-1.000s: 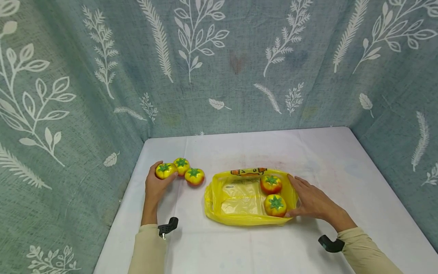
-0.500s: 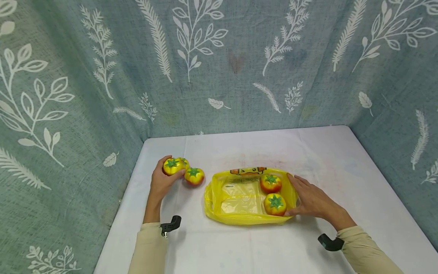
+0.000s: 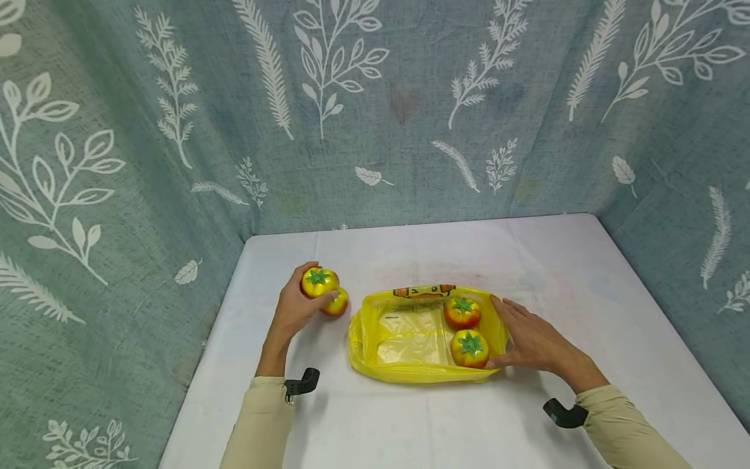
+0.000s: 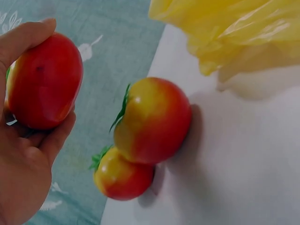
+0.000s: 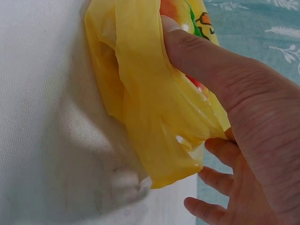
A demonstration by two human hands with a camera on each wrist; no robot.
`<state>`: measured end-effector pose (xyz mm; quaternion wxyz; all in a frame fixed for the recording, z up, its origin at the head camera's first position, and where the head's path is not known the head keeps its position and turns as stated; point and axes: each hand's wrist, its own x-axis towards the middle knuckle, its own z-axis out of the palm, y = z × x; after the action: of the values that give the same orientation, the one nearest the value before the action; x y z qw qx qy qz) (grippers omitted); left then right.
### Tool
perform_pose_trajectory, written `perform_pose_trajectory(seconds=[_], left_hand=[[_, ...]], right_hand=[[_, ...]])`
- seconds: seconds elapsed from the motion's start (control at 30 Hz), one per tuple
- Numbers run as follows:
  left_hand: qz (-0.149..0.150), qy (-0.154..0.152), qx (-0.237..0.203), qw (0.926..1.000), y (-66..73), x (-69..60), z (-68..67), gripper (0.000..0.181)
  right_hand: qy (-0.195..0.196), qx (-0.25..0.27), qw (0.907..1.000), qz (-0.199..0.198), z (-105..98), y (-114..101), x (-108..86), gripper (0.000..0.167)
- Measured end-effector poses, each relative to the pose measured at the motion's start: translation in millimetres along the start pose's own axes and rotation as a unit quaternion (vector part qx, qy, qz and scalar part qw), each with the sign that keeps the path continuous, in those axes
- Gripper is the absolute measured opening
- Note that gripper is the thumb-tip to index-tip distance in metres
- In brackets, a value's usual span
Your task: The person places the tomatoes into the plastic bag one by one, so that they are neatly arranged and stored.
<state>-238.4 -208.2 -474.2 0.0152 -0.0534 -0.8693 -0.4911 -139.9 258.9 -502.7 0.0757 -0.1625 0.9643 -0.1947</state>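
In the head view my left hand (image 3: 297, 307) grips a yellow-red tomato (image 3: 319, 281) with a green star-shaped top, raised above the table. Its red underside faces the left wrist camera. Two more tomatoes, a nearer one (image 4: 154, 119) and a farther one (image 4: 123, 176), rest side by side on the table below that hand; the held tomato hides one of them in the head view. My right hand (image 3: 536, 342) holds the right end of a yellow plastic bag (image 3: 404, 374), thumb at the front rim and fingers at the far side. The bag's mouth is spread open, with two tomatoes (image 3: 470, 348) at its right end.
The table has a white cloth (image 3: 422, 430). A blue-green curtain (image 3: 404, 163) with white leaf prints stands behind it and at both sides. The bag's left handle (image 3: 355, 339) lies toward the loose tomatoes.
My left hand has moved right and slightly away from me with its tomato, passing over the tomatoes on the table. The right hand and the bag have stayed in place.
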Motion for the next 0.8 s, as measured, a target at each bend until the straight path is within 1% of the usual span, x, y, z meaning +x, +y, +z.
perform_pose_trajectory(seconds=[0.2,0.33,0.4,0.63,0.8], left_hand=[[-0.005,-0.036,0.002,0.9994,7.9,1.0,10.5,0.083],[-0.002,-0.050,-0.003,0.9988,10.6,1.9,16.8,0.085],[0.005,-0.055,-0.007,0.9985,11.7,2.0,19.6,0.085],[0.027,-0.071,0.009,0.9970,17.9,1.3,32.4,0.085],[0.048,-0.097,0.011,0.9940,24.4,-0.7,44.9,0.083]], right_hand=[[-0.001,-0.001,1.0000,-0.002,-0.6,-0.2,-0.1,0.135],[0.000,0.000,1.0000,-0.002,-0.8,-0.4,0.3,0.135],[0.001,0.001,1.0000,-0.003,-1.1,-0.6,0.6,0.134],[0.002,0.001,1.0000,-0.006,-0.8,0.1,0.2,0.135],[0.003,0.000,1.0000,-0.003,0.3,0.5,-0.5,0.134]])
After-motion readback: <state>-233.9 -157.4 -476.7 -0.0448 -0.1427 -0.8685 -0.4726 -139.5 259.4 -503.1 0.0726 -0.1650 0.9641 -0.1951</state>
